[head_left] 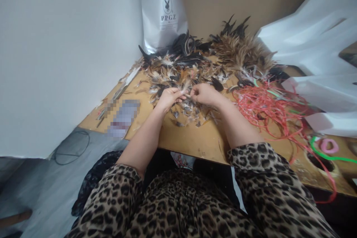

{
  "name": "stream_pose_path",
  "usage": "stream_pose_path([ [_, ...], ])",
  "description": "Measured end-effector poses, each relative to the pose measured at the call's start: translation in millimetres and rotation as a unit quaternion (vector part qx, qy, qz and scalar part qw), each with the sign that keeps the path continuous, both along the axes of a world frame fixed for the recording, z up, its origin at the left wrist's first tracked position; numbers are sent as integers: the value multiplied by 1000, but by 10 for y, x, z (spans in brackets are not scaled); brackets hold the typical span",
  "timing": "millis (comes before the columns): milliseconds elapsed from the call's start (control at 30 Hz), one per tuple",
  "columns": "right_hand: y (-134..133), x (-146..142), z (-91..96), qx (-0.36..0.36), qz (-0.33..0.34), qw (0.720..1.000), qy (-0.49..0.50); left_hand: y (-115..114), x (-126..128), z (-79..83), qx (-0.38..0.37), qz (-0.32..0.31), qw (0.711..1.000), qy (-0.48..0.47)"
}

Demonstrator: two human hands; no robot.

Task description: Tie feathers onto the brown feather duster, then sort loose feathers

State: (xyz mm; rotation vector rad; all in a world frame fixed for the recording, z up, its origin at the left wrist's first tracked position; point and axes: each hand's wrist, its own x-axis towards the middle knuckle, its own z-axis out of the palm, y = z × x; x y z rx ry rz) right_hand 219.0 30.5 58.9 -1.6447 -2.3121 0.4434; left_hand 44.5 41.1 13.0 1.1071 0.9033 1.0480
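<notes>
My left hand is closed, with a brown-and-cream feather pinched between thumb and fingers. Close beside it on the right, my right hand has its fingertips pressed together by the feather's lower end; whatever they pinch is too small to make out. Both hands are just above a pile of loose feathers in brown, cream and black. More small feathers lie under and in front of the hands. Long black feathers lie behind the pile, and a bushy bundle of brown feathers is at the back right.
Red plastic strands lie tangled to the right. Further right are a green strip, a pink ring and a hole in the wooden table. White bags stand behind and right. At left lie a blurred-out flat object and thin sticks.
</notes>
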Motion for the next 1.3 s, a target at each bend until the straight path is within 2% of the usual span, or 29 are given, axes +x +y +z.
stream_pose_path([
  [267,16,24,-27,40,10,993,113,2,7,-16,2,0,1000,10],
  [400,57,42,-48,19,3,977,212,-6,-6,-1,-21,-9,999,-28],
  [500,105,45,-64,14,-58,945,323,9,-15,-5,-43,6,996,-74],
  [600,141,27,-100,19,-143,885,442,39,-26,-9,-60,28,989,-129],
  [667,142,-8,-134,-6,-170,851,496,59,-35,-6,-64,40,984,-163],
  [733,121,-70,-168,-55,-168,838,517,73,-42,1,-58,51,979,-189],
  [833,74,-199,-207,-103,-133,832,528,75,-37,13,-51,64,977,-195],
  [933,49,-318,-235,-80,-109,806,576,47,-7,24,-48,67,981,-175],
  [1033,56,-379,-261,-60,-124,780,610,4,35,30,-37,59,985,-155],
  [1100,69,-381,-270,-60,-141,776,612,-13,54,27,-34,51,988,-145],
  [1167,84,-352,-268,-49,-158,783,600,-6,56,13,-32,56,989,-137],
  [1233,106,-295,-256,-27,-167,798,578,26,40,-8,-31,100,988,-114],
  [1300,130,-220,-238,3,-162,821,547,68,14,-24,-16,184,981,-64],
])
